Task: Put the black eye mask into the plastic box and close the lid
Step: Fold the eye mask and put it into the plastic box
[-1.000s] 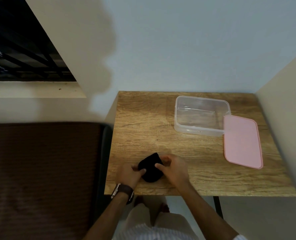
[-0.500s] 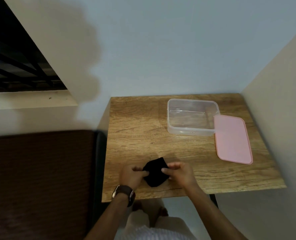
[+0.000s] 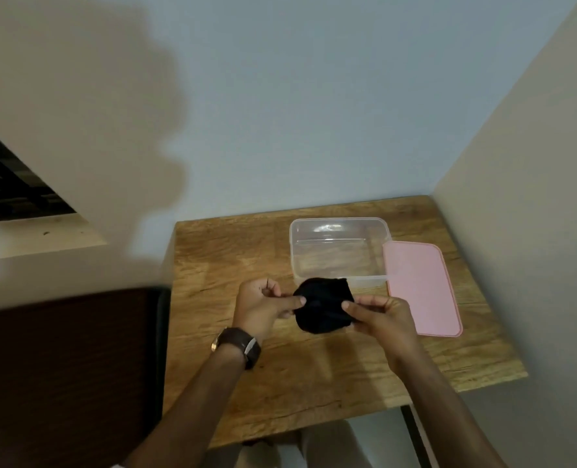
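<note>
The black eye mask point(image 3: 322, 305), folded into a rounded bundle, hangs above the wooden table point(image 3: 212, 265), just in front of the box's near wall. My left hand point(image 3: 261, 304) pinches its left edge and my right hand point(image 3: 380, 315) pinches its right edge. The clear plastic box point(image 3: 339, 228) stands open and empty at the back of the table. Its pink lid point(image 3: 418, 285) lies flat on the table, touching the box's right side.
A dark brown padded surface point(image 3: 64, 373) borders the table on the left. Walls close in behind the table and along its right side. A window sill point(image 3: 37, 241) with dark bars sits at the far left. I wear a watch point(image 3: 238, 344) on my left wrist.
Both hands have lifted the eye mask off the table's front edge and carried it forward toward the box. The camera has tilted upward.
</note>
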